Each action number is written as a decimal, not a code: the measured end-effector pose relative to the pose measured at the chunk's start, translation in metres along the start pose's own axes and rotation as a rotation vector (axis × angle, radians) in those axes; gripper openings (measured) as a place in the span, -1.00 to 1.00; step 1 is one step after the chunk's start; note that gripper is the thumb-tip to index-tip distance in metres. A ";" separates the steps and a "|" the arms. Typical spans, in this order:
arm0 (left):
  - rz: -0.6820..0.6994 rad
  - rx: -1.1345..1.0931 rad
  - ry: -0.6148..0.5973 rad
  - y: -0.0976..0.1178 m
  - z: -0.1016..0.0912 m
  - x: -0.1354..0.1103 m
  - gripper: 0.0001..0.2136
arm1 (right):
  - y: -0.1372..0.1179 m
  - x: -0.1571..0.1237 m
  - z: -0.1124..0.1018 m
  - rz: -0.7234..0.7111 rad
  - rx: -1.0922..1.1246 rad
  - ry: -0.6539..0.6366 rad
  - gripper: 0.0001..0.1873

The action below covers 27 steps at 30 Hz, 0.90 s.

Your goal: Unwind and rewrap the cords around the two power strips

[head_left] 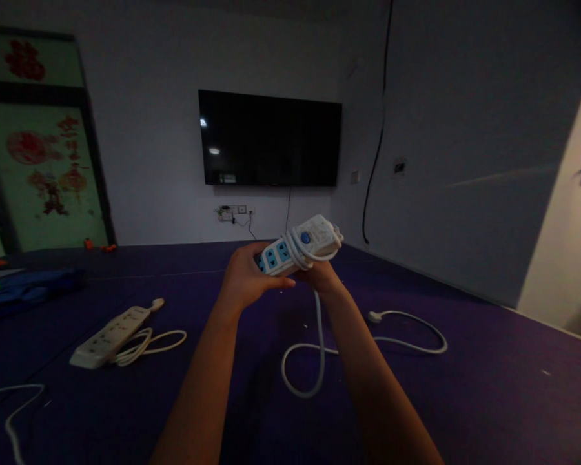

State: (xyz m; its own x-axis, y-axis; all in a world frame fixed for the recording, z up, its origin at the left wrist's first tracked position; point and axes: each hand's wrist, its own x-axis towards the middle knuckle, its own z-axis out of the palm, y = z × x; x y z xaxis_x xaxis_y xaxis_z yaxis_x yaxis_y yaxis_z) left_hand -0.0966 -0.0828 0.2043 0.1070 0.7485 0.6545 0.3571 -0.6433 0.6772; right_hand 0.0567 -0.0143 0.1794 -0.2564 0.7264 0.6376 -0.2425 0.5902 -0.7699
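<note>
Held up in front of me is a white power strip (322, 234) with blue sockets and a blue round button. Part of its white cord (296, 250) is wrapped around the strip near the button end. My left hand (246, 274) grips the socket end, thumb stretched along the near side. Under the wrapped part is my right hand (322, 276), its fingers mostly hidden behind the strip and cord. From there the loose cord drops to the purple surface, makes a loop and runs right to its white plug (375, 317).
A second white power strip (111, 334) lies at left, its cord bundled beside it. Another white cord (17, 413) runs at the lower left. Dark blue cloth (33, 287) lies farther left. A television (271, 139) hangs on the far wall; a black cable (381, 129) hangs at right.
</note>
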 end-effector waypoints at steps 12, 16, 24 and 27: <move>-0.186 0.310 0.581 -0.018 -0.033 0.004 -0.56 | -0.025 -0.010 0.028 0.416 0.021 -0.165 -0.77; -0.276 0.448 0.623 -0.017 -0.035 0.001 -0.55 | -0.026 -0.011 0.043 0.374 -0.217 -0.123 -0.82; -0.294 0.762 0.610 -0.020 -0.024 -0.001 -0.62 | -0.039 -0.016 0.051 -0.027 -1.000 0.025 -0.78; -0.257 0.841 0.590 -0.018 -0.019 -0.002 -0.67 | -0.050 -0.021 0.053 -0.017 -1.220 0.006 -0.76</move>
State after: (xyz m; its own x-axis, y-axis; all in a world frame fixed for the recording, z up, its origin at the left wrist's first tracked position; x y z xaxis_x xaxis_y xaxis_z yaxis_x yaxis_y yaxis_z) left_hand -0.1207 -0.0754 0.1973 -0.4501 0.5040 0.7371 0.8567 0.0108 0.5157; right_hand 0.0245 -0.0774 0.2056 -0.2565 0.7152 0.6502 0.7927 0.5405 -0.2819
